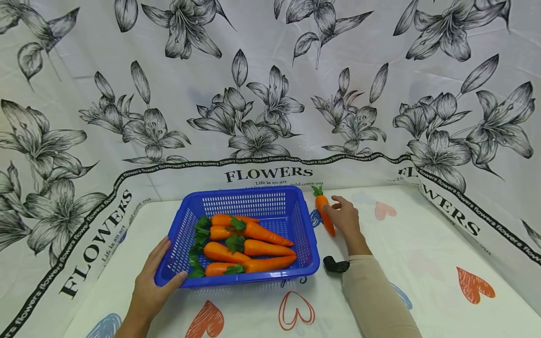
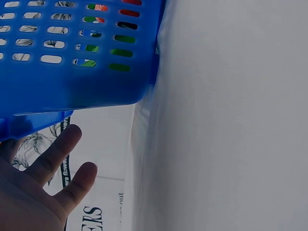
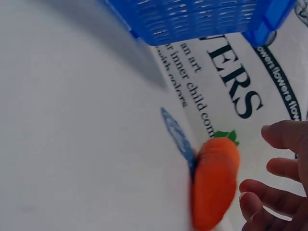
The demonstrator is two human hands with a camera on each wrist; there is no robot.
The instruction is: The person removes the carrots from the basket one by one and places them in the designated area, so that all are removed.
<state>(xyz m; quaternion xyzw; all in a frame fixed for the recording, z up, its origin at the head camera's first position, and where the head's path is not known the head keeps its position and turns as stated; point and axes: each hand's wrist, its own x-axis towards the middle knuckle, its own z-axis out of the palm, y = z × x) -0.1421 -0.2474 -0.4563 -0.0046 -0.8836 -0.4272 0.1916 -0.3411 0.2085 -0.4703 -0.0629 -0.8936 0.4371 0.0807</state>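
A blue plastic basket (image 1: pixel 310 244) with slotted walls holds several orange carrots (image 1: pixel 266 248) with green leafy tops. At its front left corner is my left hand (image 1: pixel 154 281), thumb over the front rim and fingers along the left side. In the left wrist view, two fingers (image 2: pixel 55 154) of this hand extend straight below the basket's rim (image 2: pixel 72 108). One more carrot (image 1: pixel 324 213) lies on the table right of the basket, leafy end pointing away. My right hand (image 1: pixel 344 218) is beside it, fingers loosely bent; the right wrist view shows a gap between fingertips and carrot (image 3: pixel 216 183).
A white cloth with printed hearts covers the table (image 1: pixel 253 310). Behind and at both sides hangs a white curtain (image 1: pixel 270 94) with black flower drawings and lettering. A small black device (image 1: pixel 336 264) sits at the right wrist, beside the beige sleeve (image 1: pixel 376 295).
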